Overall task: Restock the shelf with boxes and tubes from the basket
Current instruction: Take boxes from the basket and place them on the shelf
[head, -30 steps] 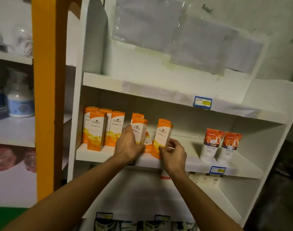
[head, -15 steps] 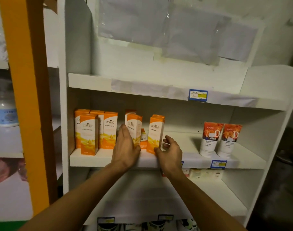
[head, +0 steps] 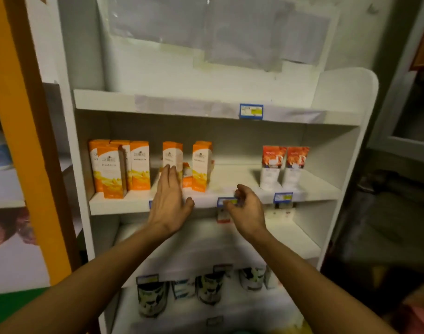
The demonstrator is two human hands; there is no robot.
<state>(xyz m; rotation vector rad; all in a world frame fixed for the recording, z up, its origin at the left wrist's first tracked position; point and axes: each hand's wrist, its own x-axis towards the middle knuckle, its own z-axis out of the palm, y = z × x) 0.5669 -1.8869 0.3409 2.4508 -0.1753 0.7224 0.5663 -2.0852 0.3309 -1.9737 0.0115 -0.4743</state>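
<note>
Standing upright on the middle shelf [head: 124, 206], orange boxes [head: 120, 166] fill its left half, with two more [head: 172, 156] a little apart near the centre and two orange-topped tubes [head: 284, 166] well to the right. Left hand [head: 168, 201] is spread flat, fingertips touching a central box. Right hand [head: 245, 209] hangs loosely curled and holds nothing, just before a blue price tag [head: 226, 201] on the shelf edge.

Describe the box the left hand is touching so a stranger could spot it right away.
On the white shelf unit, look at the middle shelf with the orange-and-white boxes. It is the upright box under the left hand fingertips, standing alone between the left cluster and another box.
</note>
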